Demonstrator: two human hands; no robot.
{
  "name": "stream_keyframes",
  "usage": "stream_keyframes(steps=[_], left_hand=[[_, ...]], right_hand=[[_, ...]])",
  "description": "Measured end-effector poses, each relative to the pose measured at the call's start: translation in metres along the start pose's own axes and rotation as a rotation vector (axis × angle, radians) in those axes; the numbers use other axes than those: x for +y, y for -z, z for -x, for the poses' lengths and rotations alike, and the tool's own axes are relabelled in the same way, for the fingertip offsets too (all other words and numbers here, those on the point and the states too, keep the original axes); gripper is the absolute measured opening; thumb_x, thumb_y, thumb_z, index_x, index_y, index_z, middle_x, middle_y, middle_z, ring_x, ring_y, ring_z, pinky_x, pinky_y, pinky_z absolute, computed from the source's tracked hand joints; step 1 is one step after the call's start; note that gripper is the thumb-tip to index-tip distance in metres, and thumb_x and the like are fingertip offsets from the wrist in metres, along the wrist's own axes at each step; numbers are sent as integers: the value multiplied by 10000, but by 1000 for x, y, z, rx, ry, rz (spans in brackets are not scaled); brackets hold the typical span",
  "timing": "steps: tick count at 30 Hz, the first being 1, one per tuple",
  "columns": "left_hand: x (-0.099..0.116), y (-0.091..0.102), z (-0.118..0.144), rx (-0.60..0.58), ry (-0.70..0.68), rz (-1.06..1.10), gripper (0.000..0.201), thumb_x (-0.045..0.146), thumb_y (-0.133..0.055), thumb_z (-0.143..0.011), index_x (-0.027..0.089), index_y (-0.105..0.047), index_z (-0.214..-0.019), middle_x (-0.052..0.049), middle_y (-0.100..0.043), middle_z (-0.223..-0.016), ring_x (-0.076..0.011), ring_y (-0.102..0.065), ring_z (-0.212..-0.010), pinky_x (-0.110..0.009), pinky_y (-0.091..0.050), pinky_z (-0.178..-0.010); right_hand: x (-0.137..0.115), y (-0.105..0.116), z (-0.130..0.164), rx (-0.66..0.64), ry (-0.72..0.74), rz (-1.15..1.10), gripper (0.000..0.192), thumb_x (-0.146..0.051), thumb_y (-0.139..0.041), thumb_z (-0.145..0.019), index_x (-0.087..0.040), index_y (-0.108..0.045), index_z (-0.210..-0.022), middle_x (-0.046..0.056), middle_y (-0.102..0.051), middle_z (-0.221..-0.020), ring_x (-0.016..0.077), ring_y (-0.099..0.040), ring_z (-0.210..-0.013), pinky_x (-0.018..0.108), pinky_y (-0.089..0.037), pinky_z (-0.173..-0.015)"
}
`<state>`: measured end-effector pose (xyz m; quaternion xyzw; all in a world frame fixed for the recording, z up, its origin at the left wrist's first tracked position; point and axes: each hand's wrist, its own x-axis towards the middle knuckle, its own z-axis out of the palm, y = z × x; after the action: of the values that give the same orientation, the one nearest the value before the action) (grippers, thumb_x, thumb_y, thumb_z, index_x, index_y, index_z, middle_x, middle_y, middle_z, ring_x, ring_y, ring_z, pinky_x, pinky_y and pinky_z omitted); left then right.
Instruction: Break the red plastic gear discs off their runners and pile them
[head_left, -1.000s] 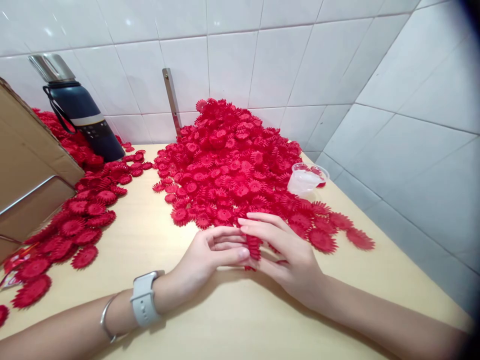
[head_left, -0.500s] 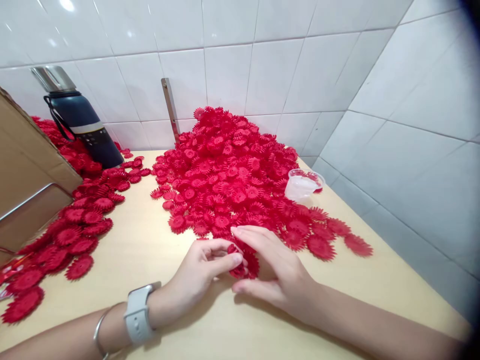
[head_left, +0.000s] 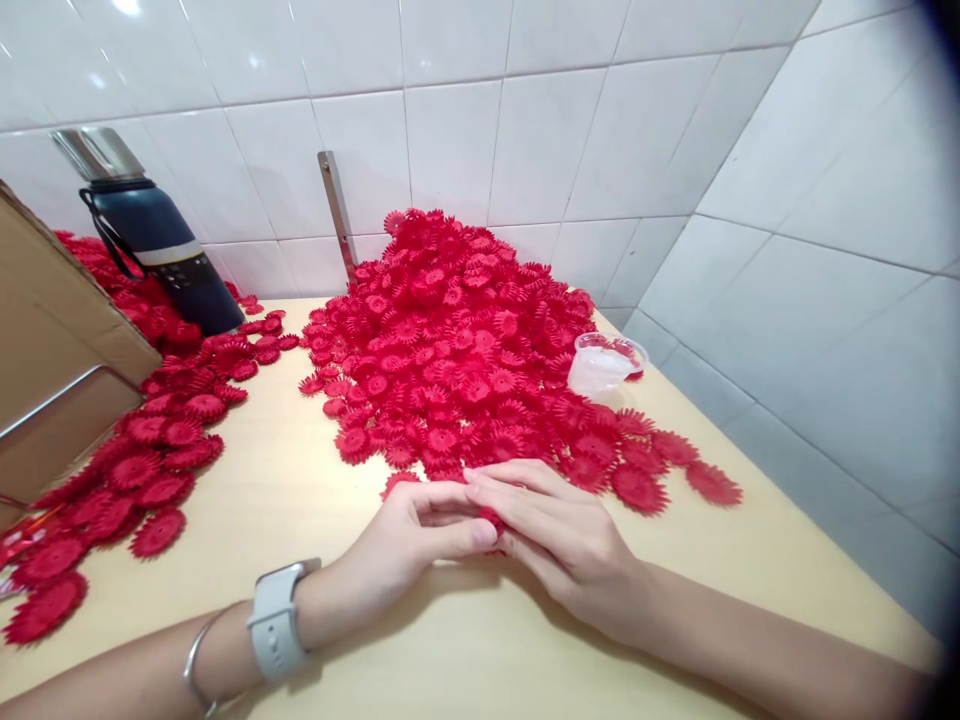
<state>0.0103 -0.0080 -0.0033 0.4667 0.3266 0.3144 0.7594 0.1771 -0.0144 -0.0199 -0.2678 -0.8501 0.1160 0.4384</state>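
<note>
Low in the middle, a small red piece with fringed edges (head_left: 491, 518) is mostly hidden between my two hands. My left hand (head_left: 409, 535) pinches it from the left, thumb in front and fingers curled behind. From the right, my right hand (head_left: 574, 535) wraps its fingers over the same piece, thumb pressed close under them. Just beyond my fingertips rises a big heap of red fringed discs (head_left: 450, 350), round with toothed rims and small centre marks. One such disc (head_left: 399, 484) lies right behind my left hand.
A clear plastic cup (head_left: 604, 365) stands at the heap's right edge. On the left are a cardboard box (head_left: 60, 320), a dark blue flask (head_left: 169, 245) and more red discs (head_left: 135, 470). A metal strip (head_left: 336, 210) leans against the tiled wall (head_left: 450, 140).
My right hand has closed from an open curve onto the red piece, covering most of it. My left hand keeps its pinch. The view has shifted very slightly.
</note>
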Motion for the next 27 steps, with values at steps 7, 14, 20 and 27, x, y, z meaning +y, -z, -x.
stream_keyframes(steps=[7, 14, 20, 27], left_hand=[[0, -3, -1, 105, 39, 45, 169, 216, -619, -717, 124, -658, -854, -35, -628, -694, -123, -561, -628, -238, -435, -628], [1, -3, 1, 132, -13, -48, 93, 190, -591, -737, 113, -637, -762, -17, -576, -650, -114, -519, -616, -230, -395, -593], [1, -2, 0, 102, -21, -48, 155, 167, -625, -708, 132, -648, -857, -49, -636, -767, -153, -569, -719, -269, -435, -691], [1, -1, -2, 102, -16, 51, 223, 229, -575, -761, 141, -641, -955, -85, -647, -914, -179, -592, -816, -332, -447, -795]], right_hand=[[4, -4, 2, -79, -175, 81, 457, -292, -543, -790, -141, -430, -1206, 138, -585, -1080, 239, -532, -997, 389, -469, -820], [5, -6, 5, -72, -167, 106, 641, -363, -610, -722, -124, -350, -1257, 164, -529, -1144, 261, -478, -1067, 404, -440, -862], [5, -9, 5, -23, -54, 100, 576, -248, -632, -712, -145, -385, -1222, 141, -534, -1150, 261, -451, -1091, 433, -406, -894], [3, -4, 2, 35, -40, 43, 365, -48, -476, -800, -219, -481, -1123, 91, -575, -1102, 216, -479, -1047, 413, -434, -858]])
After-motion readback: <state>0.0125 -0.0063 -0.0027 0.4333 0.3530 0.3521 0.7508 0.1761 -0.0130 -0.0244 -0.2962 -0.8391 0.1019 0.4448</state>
